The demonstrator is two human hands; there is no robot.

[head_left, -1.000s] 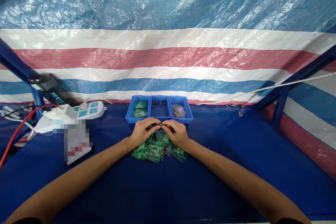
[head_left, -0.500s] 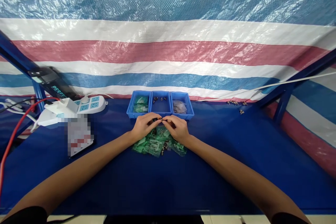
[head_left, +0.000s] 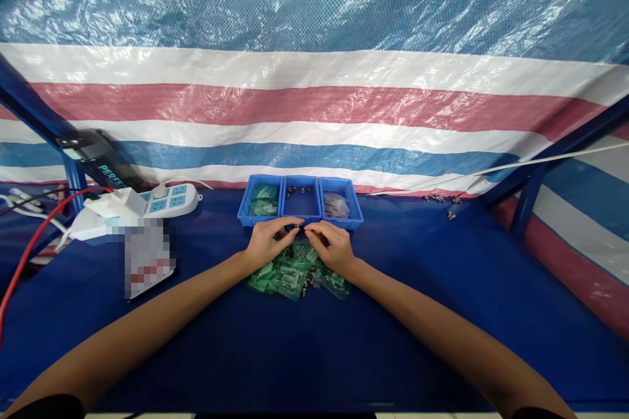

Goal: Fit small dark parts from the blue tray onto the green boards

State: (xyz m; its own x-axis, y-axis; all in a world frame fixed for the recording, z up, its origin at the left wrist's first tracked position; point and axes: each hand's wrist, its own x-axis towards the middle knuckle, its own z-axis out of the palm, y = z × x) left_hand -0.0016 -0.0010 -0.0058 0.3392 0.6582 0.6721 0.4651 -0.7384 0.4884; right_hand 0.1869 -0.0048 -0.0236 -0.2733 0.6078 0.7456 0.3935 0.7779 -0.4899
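Here, in the head view, both hands met at the middle of the blue counter [head_left: 314, 340], just in front of three small blue bins [head_left: 301, 203]. The left hand [head_left: 268, 243] and the right hand [head_left: 331, 245] had their fingertips [head_left: 310, 230] drawn together around a tiny dark part [head_left: 298, 227] — pinched between them, as far as so small a thing could be read. Which hand bore more of the grip I could not tell; the part sat level between the two, no nearer one than the other. Its long axis seemed to run left to right, from one set of fingers to the other, though it was too small to be sure.

Under and just behind the wrists lay a loose heap of green packets [head_left: 289, 272], touching the heels of both hands. The left bin held more green packets, the middle one a few dark bits, the right one clear bags — contents otherwise too small to name.

Well off to the left sat a white power strip [head_left: 162, 200] with a red cable [head_left: 29, 242], and a few tiny loose pieces [head_left: 439, 200] lay far right near the striped tarp [head_left: 314, 78].
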